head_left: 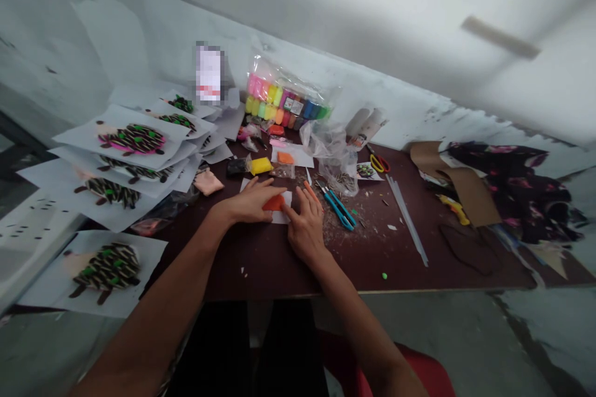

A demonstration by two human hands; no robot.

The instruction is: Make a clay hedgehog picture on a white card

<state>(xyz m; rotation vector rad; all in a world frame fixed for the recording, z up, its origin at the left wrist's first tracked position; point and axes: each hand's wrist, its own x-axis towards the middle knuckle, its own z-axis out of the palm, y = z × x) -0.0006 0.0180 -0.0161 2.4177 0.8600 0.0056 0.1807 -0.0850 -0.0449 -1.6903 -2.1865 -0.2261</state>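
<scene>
A flat piece of orange clay (275, 202) lies on a small white paper (280, 218) at the middle of the table. My left hand (251, 201) rests at the paper's left side, fingers stretched out and lying flat, touching the clay's edge. From the right, my right hand (305, 223) reaches in with its fingers extended and its thumb at the clay. Beside its fingertips is a thin orange stick (313, 191). Turquoise-handled pliers (339, 208) lie just to the right. Behind my hands, a yellow clay block (261, 165) and another orange piece (285, 157) can be seen.
Papers with hedgehog figures (133, 138) are piled at the left. A bag of coloured clay (288, 99) leans on the wall. Scissors (379, 162), clear glue sticks (406, 219), a yellow glue gun (454, 208) and dark floral cloth (516, 186) occupy the right. Loose scraps surround the pliers.
</scene>
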